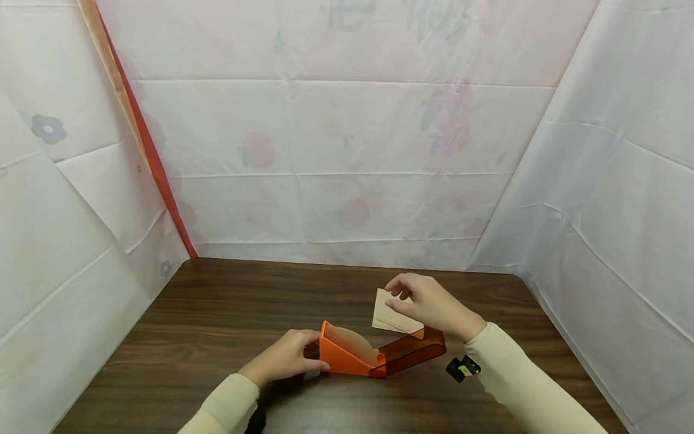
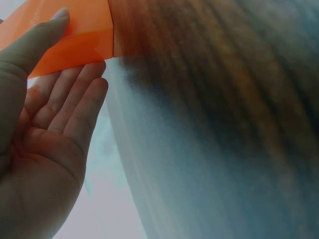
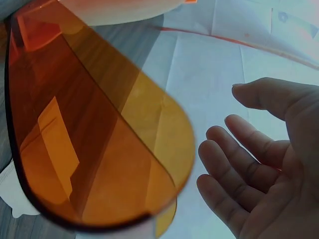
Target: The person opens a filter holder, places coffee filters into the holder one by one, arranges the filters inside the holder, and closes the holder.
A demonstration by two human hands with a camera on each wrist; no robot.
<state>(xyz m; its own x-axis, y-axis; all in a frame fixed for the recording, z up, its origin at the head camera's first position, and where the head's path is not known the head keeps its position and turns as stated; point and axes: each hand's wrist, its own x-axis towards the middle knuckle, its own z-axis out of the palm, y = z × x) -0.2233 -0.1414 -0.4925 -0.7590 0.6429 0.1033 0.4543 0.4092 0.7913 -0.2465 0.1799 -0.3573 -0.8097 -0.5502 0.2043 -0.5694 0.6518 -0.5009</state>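
Note:
An orange box (image 1: 344,357) with a see-through amber lid (image 1: 414,354) sits on the table, its lid swung open to the right. Inside the box stands tan fan-shaped paper (image 1: 352,342), which looks like coffee filters. My left hand (image 1: 287,357) grips the box's left end, thumb on the near side; in the left wrist view its fingers reach under the orange wall (image 2: 84,47). Behind the lid lie flat tan papers (image 1: 386,310). Over them hovers my right hand (image 1: 431,304), fingers loosely bent. The right wrist view shows nothing between those fingers, beside the amber lid (image 3: 99,149).
The dark wooden table (image 1: 238,295) is enclosed by white patterned sheets (image 1: 347,132) at the back and both sides. A red-orange strip (image 1: 152,157) runs down the left back corner. A small black device (image 1: 462,368) hangs by the right wrist.

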